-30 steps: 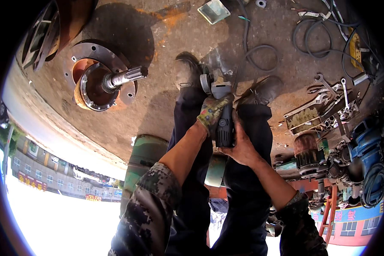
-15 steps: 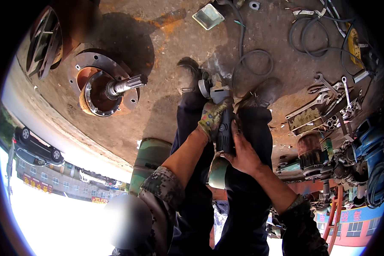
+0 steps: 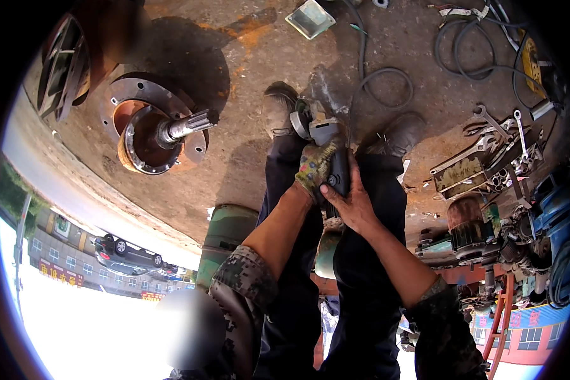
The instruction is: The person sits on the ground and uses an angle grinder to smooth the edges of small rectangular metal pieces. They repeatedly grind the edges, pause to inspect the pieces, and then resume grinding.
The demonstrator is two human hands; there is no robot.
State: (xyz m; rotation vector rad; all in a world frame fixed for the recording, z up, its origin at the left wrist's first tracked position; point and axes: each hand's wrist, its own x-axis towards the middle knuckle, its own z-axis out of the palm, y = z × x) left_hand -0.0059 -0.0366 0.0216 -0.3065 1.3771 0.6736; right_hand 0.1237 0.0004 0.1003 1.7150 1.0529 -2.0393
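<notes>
Between my legs I hold an angle grinder (image 3: 339,172) with a dark grey body, its disc end pointing away from me near my left boot. My left hand (image 3: 315,166), in a patterned work glove, is wrapped round the grinder's body just behind its head. My bare right hand (image 3: 359,208) grips the body further back, its thumb across the near side and its fingers along the right side. The fingertips are partly hidden. To the left stands a rusty flanged housing (image 3: 137,92) with a splined shaft (image 3: 187,125) sticking out.
A black cable (image 3: 385,75) runs over the stained floor beyond the grinder. Wrenches (image 3: 519,130) and a metal box (image 3: 460,178) lie at right, near machine parts (image 3: 468,231). A clear square cover (image 3: 311,19) lies at the far side. I sit over a green cylinder (image 3: 227,237).
My right hand has slid forward along the grinder's body, and its thumb now crosses the body near my left hand. In the background a dark car has moved to the right.
</notes>
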